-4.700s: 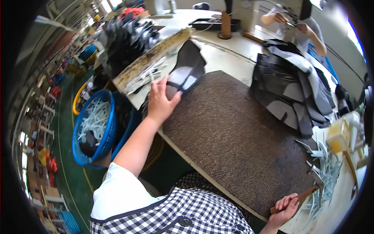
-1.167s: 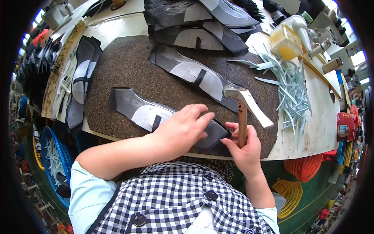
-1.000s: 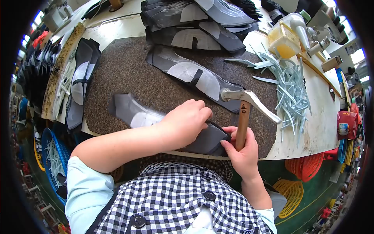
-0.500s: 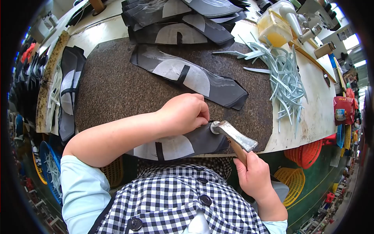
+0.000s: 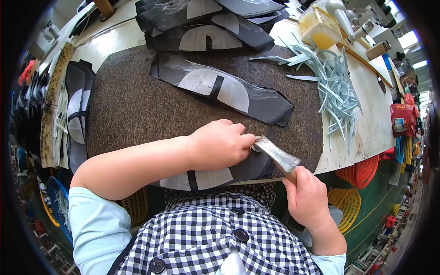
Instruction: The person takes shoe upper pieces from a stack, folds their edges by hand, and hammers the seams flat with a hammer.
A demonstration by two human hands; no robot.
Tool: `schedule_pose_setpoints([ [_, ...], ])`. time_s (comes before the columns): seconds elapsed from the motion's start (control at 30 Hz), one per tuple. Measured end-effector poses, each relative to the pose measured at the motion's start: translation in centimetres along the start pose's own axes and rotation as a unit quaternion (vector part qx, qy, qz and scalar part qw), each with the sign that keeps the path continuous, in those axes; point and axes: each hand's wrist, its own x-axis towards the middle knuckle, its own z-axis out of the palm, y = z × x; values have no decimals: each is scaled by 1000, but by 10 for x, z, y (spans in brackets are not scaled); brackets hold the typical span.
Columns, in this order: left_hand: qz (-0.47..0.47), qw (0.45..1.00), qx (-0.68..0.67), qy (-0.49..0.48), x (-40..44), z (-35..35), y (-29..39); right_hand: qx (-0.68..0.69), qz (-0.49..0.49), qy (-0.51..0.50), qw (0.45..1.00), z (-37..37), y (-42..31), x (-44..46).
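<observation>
My right hand [image 5: 306, 195] is wrapped round the handle of a hammer [image 5: 279, 156] with a worn metal head. The hammer's striking end rests low over a dark shoe-upper-like piece [image 5: 254, 166], right beside my left fingertips. My left hand [image 5: 222, 144] is closed, with thumb and fingers pinched at the far edge of that piece; its fingertips are partly hidden. The piece has a pale grey patch with a black strip [image 5: 193, 180] and lies at the table's front edge. Beyond my left hand lies a similar dark piece [image 5: 224, 89] on the brown mat [image 5: 133, 105].
Stacked dark pieces [image 5: 206, 39] sit at the back. More lie at the left [image 5: 79, 110]. A heap of pale blue strips [image 5: 337, 87] is on the right, below a yellowish glue container [image 5: 321, 27]. Red [image 5: 360, 176] and yellow baskets [image 5: 346, 206] stand beyond the table edge.
My left hand has moved slightly down and right, closer to the hammer head. The hammer head has shifted a little up, and my right hand has moved slightly right.
</observation>
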Motion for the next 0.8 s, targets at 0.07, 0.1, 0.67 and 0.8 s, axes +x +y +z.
schedule_pose_setpoints([
  [0.07,-54,998,-21,35,-4,3,0,-14,4,-26,1000,-2,-1,2],
  [0.1,-104,991,-51,66,-6,9,0,-18,10,-32,999,-2,0,3],
  [0.67,-283,947,-54,139,-11,17,46,14,-47,-3,999,10,15,8],
  [0.8,-244,957,-66,142,-20,24,48,12,-63,10,998,11,24,9],
])
